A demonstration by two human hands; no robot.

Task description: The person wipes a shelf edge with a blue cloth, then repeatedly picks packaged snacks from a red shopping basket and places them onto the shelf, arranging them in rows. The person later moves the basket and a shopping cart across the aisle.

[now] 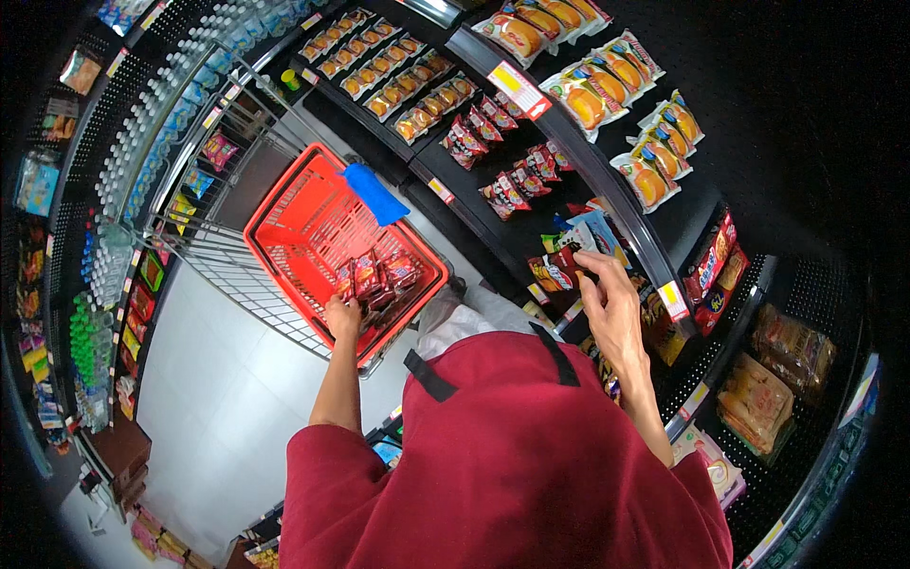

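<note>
My left hand (343,315) reaches into a red plastic shopping basket (274,206) and pinches the edge of a small red snack packet (345,282). Beside that packet lie several more red packets (398,269), heaped at the basket's near end. My right hand (610,295) is at the lower shelf, its fingers apart and loosely bent. Its fingertips are at a dark red snack bag (551,272), seemingly touching it without gripping it. A light blue and white package (593,231) stands just behind that bag.
The basket sits on a metal shopping cart (234,274), a blue cloth (377,195) over its rim. Rows of packaged bread (391,89) and red snack packets (512,181) fill the right shelves. An upper shelf edge (569,142) overhangs near my right hand. Bottled water (163,135) lines the left.
</note>
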